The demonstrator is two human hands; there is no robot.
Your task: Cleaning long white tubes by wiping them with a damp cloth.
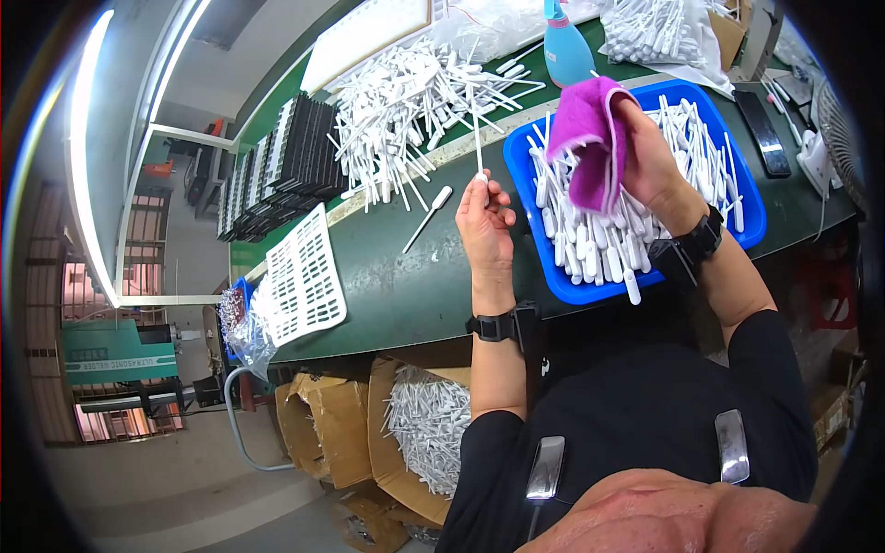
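Observation:
My left hand [487,229] is closed, pinching a thin white plastic stick [477,138] by its thicker end, so the slim shaft points up and away. In my right hand [653,166] is a bunched purple cloth [595,152], held over the blue tray [576,291]. Many white sticks [604,249] with thick rounded ends fill that tray under the cloth. A single white stick [427,218] lies on the green table to the left of my left hand. Beyond it spreads a large loose pile of similar sticks [392,111].
Black slotted racks [295,152] stand stacked at the left, near a white perforated sheet [309,276]. A blue spray bottle [565,53] stands behind the tray. To the right are a dark phone [761,134] and a fan [839,138]. Below the table edge, a cardboard box [383,452] holds more sticks.

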